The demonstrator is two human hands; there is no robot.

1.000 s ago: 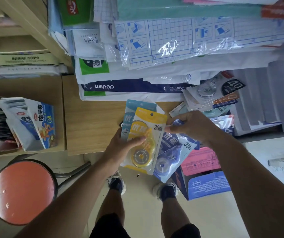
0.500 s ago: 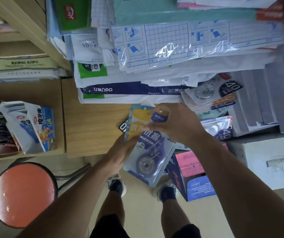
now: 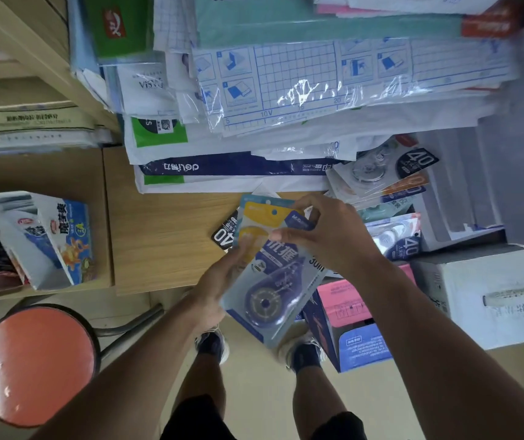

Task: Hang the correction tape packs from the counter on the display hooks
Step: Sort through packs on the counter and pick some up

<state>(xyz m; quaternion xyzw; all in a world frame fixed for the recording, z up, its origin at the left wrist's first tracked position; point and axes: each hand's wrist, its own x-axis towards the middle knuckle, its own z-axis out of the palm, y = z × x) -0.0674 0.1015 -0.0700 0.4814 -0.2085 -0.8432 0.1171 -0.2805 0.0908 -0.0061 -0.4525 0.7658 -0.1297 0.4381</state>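
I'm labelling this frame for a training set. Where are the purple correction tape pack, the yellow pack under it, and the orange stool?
purple correction tape pack (image 3: 267, 300): head view, on its round tape wheel.
yellow pack (image 3: 262, 214): head view, on its yellow header card.
orange stool (image 3: 32, 365): head view, middle of the seat.

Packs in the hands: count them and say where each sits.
3 show: a purple pack on top, a yellow pack beneath it, a light-blue pack at the back. More may be hidden between them.

Bare counter (image 3: 165, 236) left, apparently unobstructed
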